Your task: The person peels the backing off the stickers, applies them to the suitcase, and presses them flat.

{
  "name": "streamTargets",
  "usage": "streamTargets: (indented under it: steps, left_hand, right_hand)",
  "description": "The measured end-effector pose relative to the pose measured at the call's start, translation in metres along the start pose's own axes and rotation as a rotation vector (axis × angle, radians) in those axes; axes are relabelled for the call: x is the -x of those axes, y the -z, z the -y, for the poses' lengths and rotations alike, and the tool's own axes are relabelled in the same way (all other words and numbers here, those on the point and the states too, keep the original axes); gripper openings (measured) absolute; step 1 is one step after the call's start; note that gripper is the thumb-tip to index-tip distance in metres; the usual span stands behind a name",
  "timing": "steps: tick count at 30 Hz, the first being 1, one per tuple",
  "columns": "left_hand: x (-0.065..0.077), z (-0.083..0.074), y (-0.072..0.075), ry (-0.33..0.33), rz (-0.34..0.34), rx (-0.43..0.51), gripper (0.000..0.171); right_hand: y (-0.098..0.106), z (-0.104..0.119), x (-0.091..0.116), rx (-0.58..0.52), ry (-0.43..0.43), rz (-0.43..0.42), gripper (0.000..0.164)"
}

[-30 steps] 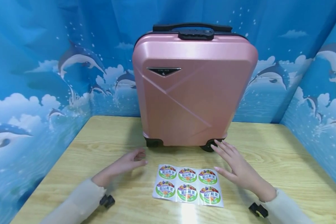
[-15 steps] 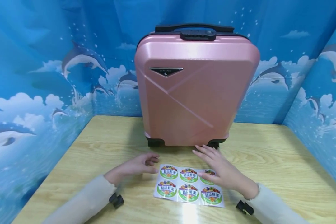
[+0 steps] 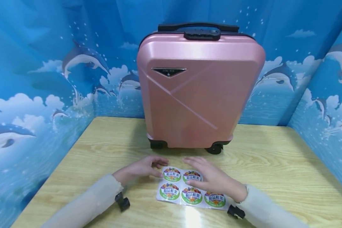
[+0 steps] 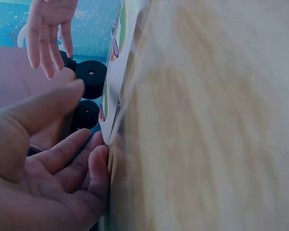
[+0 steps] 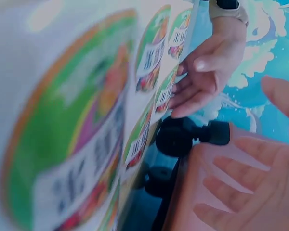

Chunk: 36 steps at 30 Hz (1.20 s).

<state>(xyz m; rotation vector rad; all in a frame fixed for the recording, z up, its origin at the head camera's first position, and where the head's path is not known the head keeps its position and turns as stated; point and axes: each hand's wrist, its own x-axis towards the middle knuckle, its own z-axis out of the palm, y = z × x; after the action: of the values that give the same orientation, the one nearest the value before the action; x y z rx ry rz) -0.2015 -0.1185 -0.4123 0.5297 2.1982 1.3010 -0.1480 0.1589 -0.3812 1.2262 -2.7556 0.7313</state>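
Note:
A sheet of round fruit stickers (image 3: 180, 193) lies on the table, its labels coloured green, white and purple. At its upper left corner is my left hand (image 3: 144, 167). The left wrist view shows that hand's fingertips (image 4: 99, 159) by the sheet's edge, with the thumb held apart from them. My right hand (image 3: 213, 178) is over the sheet's right part and hides some of the upper stickers. Seen from the right wrist, the right fingers (image 5: 241, 175) are spread and hold nothing. Behind both hands stands an upright pink suitcase (image 3: 199, 95).
The suitcase has a black top handle (image 3: 198, 26) and black wheels (image 3: 215, 148). It takes up the back middle of the wooden table (image 3: 273, 177). A blue curtain (image 3: 111, 38) with dolphins hangs behind and at both sides. Each wrist wears a small black device (image 3: 122, 202).
My right hand has swept left, from beside the sheet to above it. My left hand has shifted right to the sheet's corner. The sheet and suitcase stay in place.

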Motion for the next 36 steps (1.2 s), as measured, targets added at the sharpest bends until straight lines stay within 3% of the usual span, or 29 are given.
streamTargets:
  steps: [11, 25, 36]
  left_hand:
    - [-0.007, 0.011, -0.004, -0.033, -0.053, -0.124, 0.053]
    - [-0.006, 0.007, -0.006, -0.111, -0.042, -0.215, 0.049]
    - [-0.007, 0.008, -0.002, -0.087, 0.007, -0.042, 0.023]
  right_hand:
    - [-0.02, 0.012, -0.02, -0.09, -0.07, 0.059, 0.059]
    - [-0.033, 0.021, -0.037, -0.252, -0.112, 0.136, 0.038]
    - [-0.035, 0.02, -0.041, -0.277, -0.123, 0.102, 0.027]
